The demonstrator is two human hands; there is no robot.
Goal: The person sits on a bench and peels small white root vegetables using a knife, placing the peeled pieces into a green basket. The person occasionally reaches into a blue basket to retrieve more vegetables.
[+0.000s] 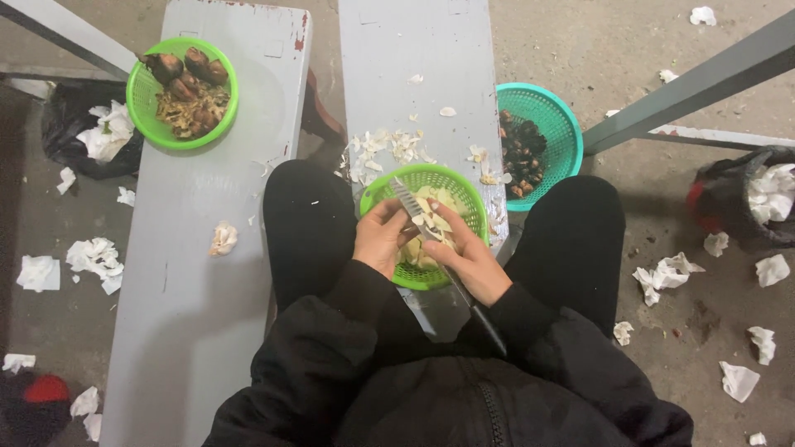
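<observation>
My left hand (383,237) holds a small pale peeled piece over a green basket (469,201) that sits on the grey bench between my knees. My right hand (468,261) grips a long knife (407,201) whose blade points up and left across the basket, touching the piece. The basket holds several pale peeled pieces. Black sleeves cover both my arms.
A teal basket (556,124) of dark brown items stands to the right of the bench. Another green basket (145,103) with brown bulbs and peelings rests on the left bench (190,273). Pale peel scraps (389,149) lie on the bench; crumpled white tissues litter the floor. Dark bags sit at both sides.
</observation>
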